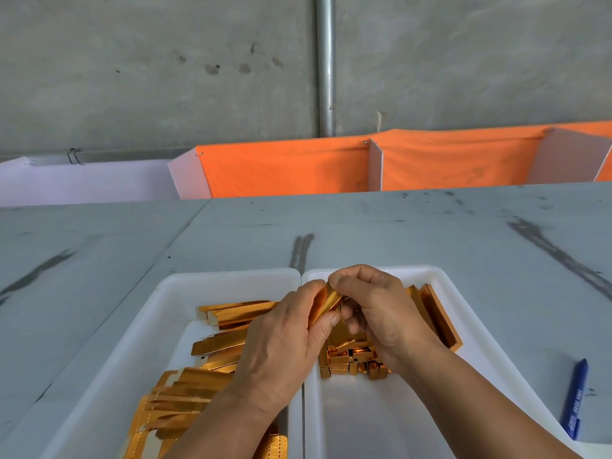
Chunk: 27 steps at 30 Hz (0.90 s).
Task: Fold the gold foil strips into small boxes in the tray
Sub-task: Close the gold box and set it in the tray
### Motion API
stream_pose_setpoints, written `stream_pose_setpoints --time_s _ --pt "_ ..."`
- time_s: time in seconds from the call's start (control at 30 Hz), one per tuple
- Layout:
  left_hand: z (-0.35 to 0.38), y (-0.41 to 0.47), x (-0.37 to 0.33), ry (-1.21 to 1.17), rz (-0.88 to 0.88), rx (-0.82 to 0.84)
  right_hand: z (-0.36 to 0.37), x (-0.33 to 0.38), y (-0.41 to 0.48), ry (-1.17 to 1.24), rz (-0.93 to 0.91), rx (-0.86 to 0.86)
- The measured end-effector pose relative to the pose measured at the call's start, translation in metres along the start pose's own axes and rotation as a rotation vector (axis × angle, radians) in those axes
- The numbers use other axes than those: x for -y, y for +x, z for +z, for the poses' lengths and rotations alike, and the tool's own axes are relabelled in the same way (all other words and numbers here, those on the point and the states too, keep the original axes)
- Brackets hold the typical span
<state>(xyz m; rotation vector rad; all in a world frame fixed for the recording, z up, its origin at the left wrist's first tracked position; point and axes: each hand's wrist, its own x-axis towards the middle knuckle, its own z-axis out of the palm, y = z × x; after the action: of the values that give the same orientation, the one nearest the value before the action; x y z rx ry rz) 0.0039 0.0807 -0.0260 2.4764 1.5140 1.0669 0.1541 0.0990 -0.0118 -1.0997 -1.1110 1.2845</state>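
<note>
Head view: left hand (281, 342) and right hand (374, 313) meet over the seam between two white trays. Both pinch one gold foil strip (326, 301) between curled fingers and thumbs, strip tilted and held above the tray contents. Below left-hand fingers: left tray (155, 326), flat strips (212, 346) piled loosely. Below right-hand fingers: right tray (357, 425), small folded boxes (351, 359); long boxes (437, 316) on edge just right of the knuckles. Blue pen (576, 399) on grey table (364, 226), well right of the right hand
</note>
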Motion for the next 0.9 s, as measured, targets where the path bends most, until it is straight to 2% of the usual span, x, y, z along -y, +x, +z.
stream_pose_setpoints --time_s 0.47,0.9 --pt "-0.003 -0.001 -0.005 -0.035 0.029 -0.004 -0.002 0.007 0.000 0.165 0.128 0.041" --pt "-0.004 -0.002 -0.002 -0.038 0.022 -0.033 -0.003 0.015 -0.004 0.124 0.098 0.019"
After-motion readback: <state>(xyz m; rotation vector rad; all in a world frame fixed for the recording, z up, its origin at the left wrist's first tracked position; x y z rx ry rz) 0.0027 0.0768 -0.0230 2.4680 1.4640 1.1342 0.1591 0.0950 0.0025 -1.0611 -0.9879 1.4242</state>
